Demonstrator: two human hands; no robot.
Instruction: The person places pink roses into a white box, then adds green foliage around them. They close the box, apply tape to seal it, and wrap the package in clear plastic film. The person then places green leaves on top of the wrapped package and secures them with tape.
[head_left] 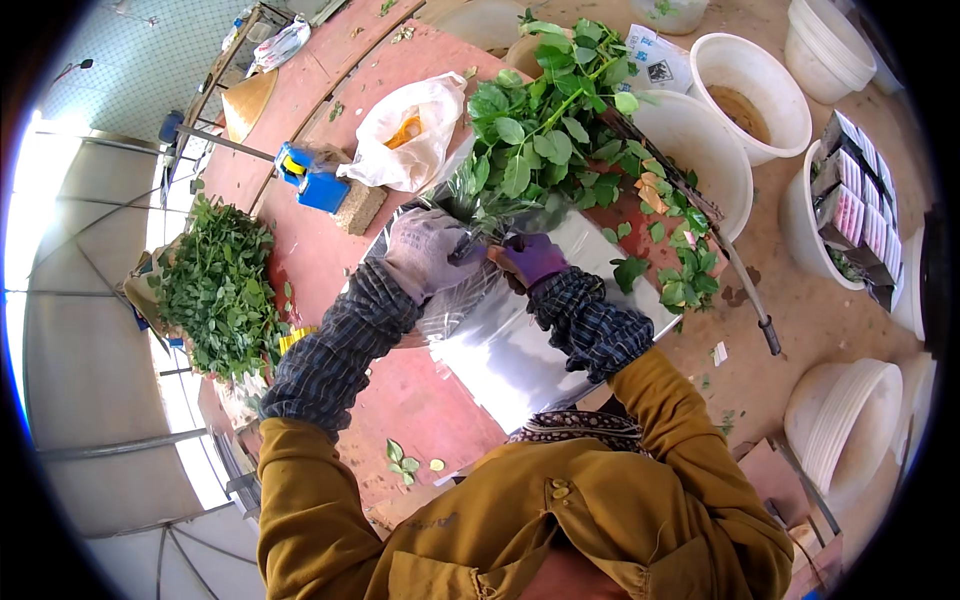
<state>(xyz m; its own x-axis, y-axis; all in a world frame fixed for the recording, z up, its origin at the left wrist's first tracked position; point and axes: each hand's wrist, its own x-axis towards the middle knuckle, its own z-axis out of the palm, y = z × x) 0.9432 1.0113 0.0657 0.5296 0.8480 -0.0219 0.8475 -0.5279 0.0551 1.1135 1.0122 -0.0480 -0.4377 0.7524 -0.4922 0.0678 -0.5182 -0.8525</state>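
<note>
My left hand (428, 252), in a pale lilac-grey glove, is closed on a clear plastic wrap (470, 312) with fine stripes. Green leaves (490, 208) show through the film just beyond both hands. My right hand (535, 258), in a purple glove with bare fingertips, meets the left at the wrap. Its fingers are pinched together, and whatever lies between them is too small to make out. Beneath the wrap spreads a stack of shiny clear plastic sleeves (510, 360). Leafy rose stems (555, 120) lie in a heap beyond the hands.
Left of the hands are a blue tape dispenser (322, 192), a brick (362, 208) and a white plastic bag (400, 150). A leafy bundle (215, 285) stands at the table's left edge. White buckets (790, 130) line the right; a metal rod (752, 290) slants beside the stems.
</note>
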